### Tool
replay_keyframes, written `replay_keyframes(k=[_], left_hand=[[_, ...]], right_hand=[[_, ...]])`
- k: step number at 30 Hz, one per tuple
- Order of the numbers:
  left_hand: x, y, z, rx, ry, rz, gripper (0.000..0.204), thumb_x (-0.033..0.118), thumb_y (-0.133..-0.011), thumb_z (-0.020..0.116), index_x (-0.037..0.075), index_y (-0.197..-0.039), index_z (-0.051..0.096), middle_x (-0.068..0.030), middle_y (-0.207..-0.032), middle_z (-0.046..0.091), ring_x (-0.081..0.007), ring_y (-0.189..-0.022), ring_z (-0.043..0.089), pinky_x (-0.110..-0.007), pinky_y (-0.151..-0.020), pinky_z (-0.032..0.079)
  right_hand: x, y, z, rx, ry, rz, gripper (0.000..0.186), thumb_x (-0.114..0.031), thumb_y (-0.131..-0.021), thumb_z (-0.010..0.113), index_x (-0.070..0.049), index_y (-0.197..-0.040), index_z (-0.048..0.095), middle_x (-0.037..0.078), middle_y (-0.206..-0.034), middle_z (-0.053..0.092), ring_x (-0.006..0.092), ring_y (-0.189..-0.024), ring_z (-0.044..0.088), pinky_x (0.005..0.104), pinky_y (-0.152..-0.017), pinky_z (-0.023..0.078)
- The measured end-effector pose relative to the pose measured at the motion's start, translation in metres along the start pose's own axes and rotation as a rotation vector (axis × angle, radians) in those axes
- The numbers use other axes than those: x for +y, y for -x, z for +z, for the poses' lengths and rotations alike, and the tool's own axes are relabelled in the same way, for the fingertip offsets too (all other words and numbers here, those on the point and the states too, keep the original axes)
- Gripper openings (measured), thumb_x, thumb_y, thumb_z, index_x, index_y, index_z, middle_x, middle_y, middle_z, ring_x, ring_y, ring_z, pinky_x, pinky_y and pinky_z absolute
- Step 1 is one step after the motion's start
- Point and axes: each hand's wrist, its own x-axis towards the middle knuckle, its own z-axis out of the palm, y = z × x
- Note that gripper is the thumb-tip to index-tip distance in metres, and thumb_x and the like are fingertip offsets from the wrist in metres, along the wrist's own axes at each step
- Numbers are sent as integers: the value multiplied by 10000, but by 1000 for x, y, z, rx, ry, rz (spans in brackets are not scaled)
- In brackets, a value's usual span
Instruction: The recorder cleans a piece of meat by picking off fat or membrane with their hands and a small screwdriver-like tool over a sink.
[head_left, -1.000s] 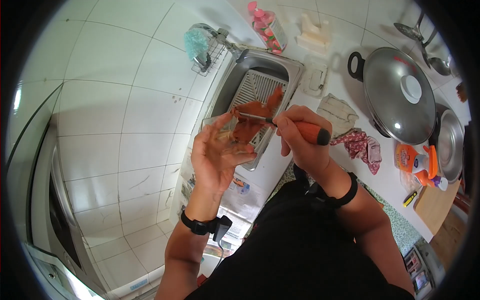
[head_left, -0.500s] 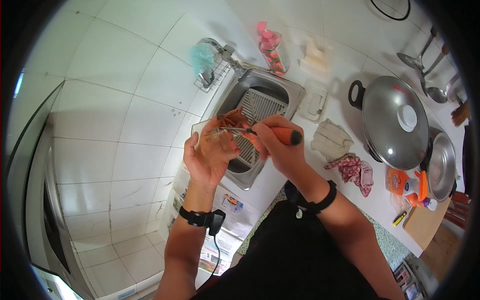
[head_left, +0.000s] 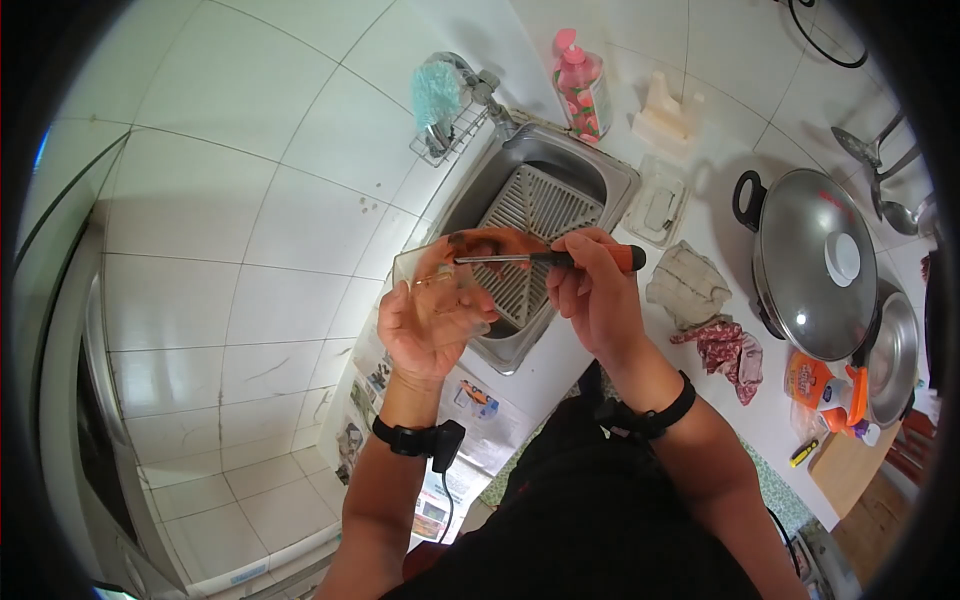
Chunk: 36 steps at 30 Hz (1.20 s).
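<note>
Over the sink [head_left: 610, 185], my left hand [head_left: 430, 330] is closed around a clear plastic or glass piece [head_left: 412, 262] with brown, greasy-looking stains. The fingers show through it, and its full shape is hard to make out. My right hand [head_left: 597, 295] grips a screwdriver [head_left: 628, 258] by its orange and black handle. Its thin metal shaft points left across the clear piece, with the tip touching or very near the stained part above my left palm.
A slatted metal panel [head_left: 540, 205] lies in the sink. Behind stand a faucet [head_left: 488, 88] and a pink pump bottle [head_left: 580, 90]. On the right counter are cloths [head_left: 690, 285], a lidded wok [head_left: 815, 265] and an orange spray bottle [head_left: 855, 395]. Newspaper [head_left: 470, 455] covers the near left.
The view has shifted, so the surroundings sit farther right. The screwdriver now lies nearly level, and the clear piece has turned to show more of its face.
</note>
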Motion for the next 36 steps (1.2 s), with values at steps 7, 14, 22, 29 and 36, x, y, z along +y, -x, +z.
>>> replay_keyframes(k=[7,14,22,29,36], left_hand=[[0,4,-17,0,64,-41,813,583,-941,521,73,-1573,497,-173,-1577,499,-328,-1038,630,-447,-843,536],[7,6,-14,-72,-42,-10,775,510,-921,507,-4,-1499,565,-157,-1364,663,-351,-947,648,-442,-805,517],[36,1,-2,-325,-474,-24,794,456,-855,563,-149,-1368,603,-258,-1241,709,-354,-880,696,-446,-898,538],[38,4,7,-305,-754,-142,823,418,-799,642,-214,-1323,593,-338,-1066,732,-334,-1073,658,-377,-903,525],[28,1,-12,-332,-450,-204,720,271,-845,771,-157,-1391,575,-298,-1348,625,-365,-915,735,-423,-797,604]], right_hand=[[-8,4,-1,3,115,66,204,-227,-1019,620,-31,-1013,673,123,-710,672,145,-450,513,311,-517,458],[-26,18,-14,81,172,-38,215,-236,-1016,631,-29,-985,677,121,-680,657,143,-406,478,306,-458,430],[-9,8,-30,196,167,-84,185,-186,-995,675,-10,-948,705,115,-658,644,149,-398,484,304,-430,407],[-8,8,-41,198,-136,119,216,-242,-1013,636,-35,-987,690,95,-637,611,164,-449,462,321,-517,405],[-4,23,-48,167,-260,151,281,-289,-1086,540,-38,-1030,651,94,-742,695,117,-387,372,265,-477,388]])
